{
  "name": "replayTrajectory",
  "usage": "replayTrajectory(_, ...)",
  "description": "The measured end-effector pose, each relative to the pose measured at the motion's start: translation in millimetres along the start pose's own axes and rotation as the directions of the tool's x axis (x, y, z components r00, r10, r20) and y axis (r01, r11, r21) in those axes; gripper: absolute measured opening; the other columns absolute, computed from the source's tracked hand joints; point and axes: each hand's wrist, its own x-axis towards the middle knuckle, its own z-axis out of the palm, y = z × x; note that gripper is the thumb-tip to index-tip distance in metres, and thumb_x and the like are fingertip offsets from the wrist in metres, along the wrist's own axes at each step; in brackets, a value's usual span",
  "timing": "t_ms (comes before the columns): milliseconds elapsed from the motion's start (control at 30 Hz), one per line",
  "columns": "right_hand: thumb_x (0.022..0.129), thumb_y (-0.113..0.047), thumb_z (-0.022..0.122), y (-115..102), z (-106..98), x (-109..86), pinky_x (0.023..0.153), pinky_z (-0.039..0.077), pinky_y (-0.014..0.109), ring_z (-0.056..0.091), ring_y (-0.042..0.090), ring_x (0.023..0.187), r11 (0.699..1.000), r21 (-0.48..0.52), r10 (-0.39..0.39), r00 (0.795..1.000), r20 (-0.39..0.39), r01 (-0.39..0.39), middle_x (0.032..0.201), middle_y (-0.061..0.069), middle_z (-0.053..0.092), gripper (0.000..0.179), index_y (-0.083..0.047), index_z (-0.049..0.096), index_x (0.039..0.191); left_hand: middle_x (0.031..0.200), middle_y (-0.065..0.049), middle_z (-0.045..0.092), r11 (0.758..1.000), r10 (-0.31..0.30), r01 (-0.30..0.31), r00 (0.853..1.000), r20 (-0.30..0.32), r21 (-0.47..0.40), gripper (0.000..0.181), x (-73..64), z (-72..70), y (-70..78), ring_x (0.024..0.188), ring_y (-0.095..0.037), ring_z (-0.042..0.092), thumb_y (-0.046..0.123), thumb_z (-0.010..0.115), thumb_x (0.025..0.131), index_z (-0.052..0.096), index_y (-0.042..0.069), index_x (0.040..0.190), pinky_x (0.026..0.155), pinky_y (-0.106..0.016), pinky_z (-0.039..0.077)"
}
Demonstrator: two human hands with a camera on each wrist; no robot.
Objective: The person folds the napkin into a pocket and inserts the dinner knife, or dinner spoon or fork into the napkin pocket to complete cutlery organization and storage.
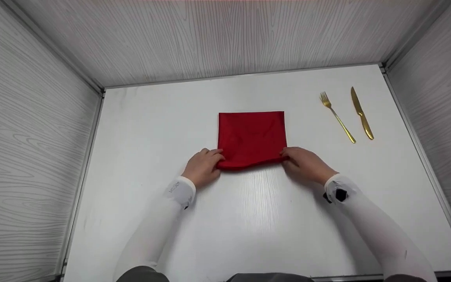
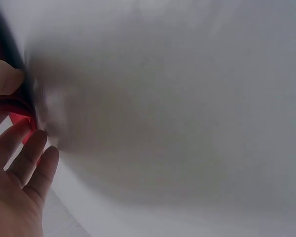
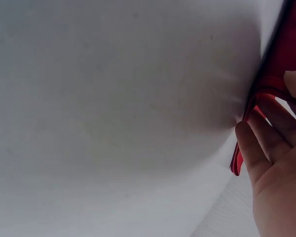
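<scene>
A folded red cloth napkin [image 1: 252, 135] lies in the middle of the white table, roughly rectangular, its near edge slightly raised and wavy. My left hand [image 1: 204, 166] pinches the near left corner between thumb and fingers. At the near right corner, my right hand [image 1: 305, 163] pinches the cloth in the same way. In the left wrist view the red fabric [image 2: 23, 126] shows between the thumb and the fingers. The right wrist view shows several layers of the napkin [image 3: 266, 89] between thumb and fingers, with a corner hanging past the fingertips.
To the right of the napkin lie a gold fork [image 1: 338, 117] and a gold knife [image 1: 361, 113], side by side. Grey wood-grain panels [image 1: 225, 39] enclose the white table [image 1: 151, 117] at the back and both sides.
</scene>
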Motion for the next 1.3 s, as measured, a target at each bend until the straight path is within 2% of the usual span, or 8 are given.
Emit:
replayTrajectory(200,0.106,-0.019,0.062,4.4,-3.9,2.4,0.11,0.05,0.053,0.064,0.034,0.127,0.959,0.243,0.151,0.988,-0.016,-0.143,0.131,0.012,0.071,0.026,-0.009,0.069,0.129,0.148,0.004,0.064,0.98,-0.094,0.092,0.996,-0.007,-0.177,0.037,3.5,-5.4,-6.7,0.117,-0.024,0.061,0.022,0.068,0.098,0.071,0.017,0.134,0.102,-0.038,0.052)
replayTrajectory(333,0.107,-0.021,0.062,5.2,-7.7,6.9,0.101,0.052,0.048,0.065,0.029,0.115,0.908,0.359,0.234,0.972,-0.01,-0.215,0.123,0.01,0.073,0.024,-0.01,0.07,0.126,0.123,-0.001,0.075,0.948,-0.173,0.169,0.985,0.008,-0.271,0.033,8.1,-9.0,-8.4,0.107,-0.024,0.063,0.035,0.066,0.104,0.073,0.018,0.132,0.094,-0.041,0.053)
replayTrajectory(433,0.107,-0.023,0.062,4.6,-10.1,11.6,0.094,0.051,0.043,0.063,0.028,0.106,0.874,0.413,0.288,0.957,-0.018,-0.255,0.119,0.011,0.073,0.024,-0.009,0.069,0.125,0.113,-0.003,0.075,0.912,-0.238,0.235,0.971,0.032,-0.337,0.036,12.2,-11.4,-7.9,0.107,-0.024,0.065,0.045,0.061,0.107,0.072,0.02,0.13,0.095,-0.043,0.053)
replayTrajectory(600,0.108,-0.025,0.059,4.7,-10.5,21.4,0.081,0.051,0.034,0.06,0.025,0.097,0.832,0.464,0.361,0.932,-0.038,-0.303,0.113,0.012,0.071,0.028,-0.007,0.066,0.128,0.125,-0.001,0.074,0.839,-0.325,0.314,0.944,0.053,-0.445,0.043,19.4,-15.9,-4.9,0.118,-0.023,0.067,0.051,0.054,0.109,0.07,0.019,0.13,0.105,-0.044,0.052)
replayTrajectory(767,0.109,-0.026,0.057,3.0,-10.6,32.2,0.068,0.052,0.028,0.061,0.022,0.085,0.795,0.511,0.41,0.91,-0.059,-0.326,0.101,0.012,0.068,0.03,-0.006,0.062,0.131,0.115,-0.003,0.074,0.785,-0.401,0.362,0.916,0.034,-0.503,0.039,27.9,-18.6,-1.3,0.107,-0.023,0.065,0.048,0.054,0.109,0.07,0.015,0.123,0.099,-0.043,0.052)
replayTrajectory(967,0.111,-0.026,0.053,1.5,-8.7,43.5,0.063,0.051,0.025,0.059,0.017,0.073,0.776,0.525,0.451,0.889,-0.075,-0.35,0.094,0.01,0.062,0.031,-0.006,0.059,0.134,0.105,-0.006,0.069,0.758,-0.451,0.4,0.892,0.028,-0.515,0.035,35.6,-17.3,3.4,0.097,-0.024,0.06,0.043,0.053,0.111,0.067,0.011,0.114,0.092,-0.041,0.051)
replayTrajectory(1133,0.11,-0.024,0.052,-0.8,-9.1,49.4,0.065,0.051,0.026,0.059,0.016,0.072,0.784,0.484,0.488,0.867,-0.097,-0.387,0.098,0.01,0.061,0.033,-0.003,0.059,0.135,0.109,-0.008,0.07,0.756,-0.46,0.419,0.887,0.046,-0.503,0.036,41.5,-16.3,4.9,0.101,-0.025,0.062,0.04,0.053,0.111,0.068,0.009,0.119,0.096,-0.041,0.051)
replayTrajectory(1300,0.109,-0.023,0.052,-4.9,-10.6,50.7,0.063,0.051,0.027,0.058,0.016,0.068,0.765,0.489,0.517,0.852,-0.081,-0.418,0.097,0.009,0.058,0.035,-0.002,0.058,0.136,0.121,-0.01,0.071,0.757,-0.461,0.437,0.884,0.078,-0.485,0.039,46.4,-13.7,2.9,0.113,-0.026,0.064,0.039,0.052,0.112,0.066,0.006,0.128,0.103,-0.042,0.051)
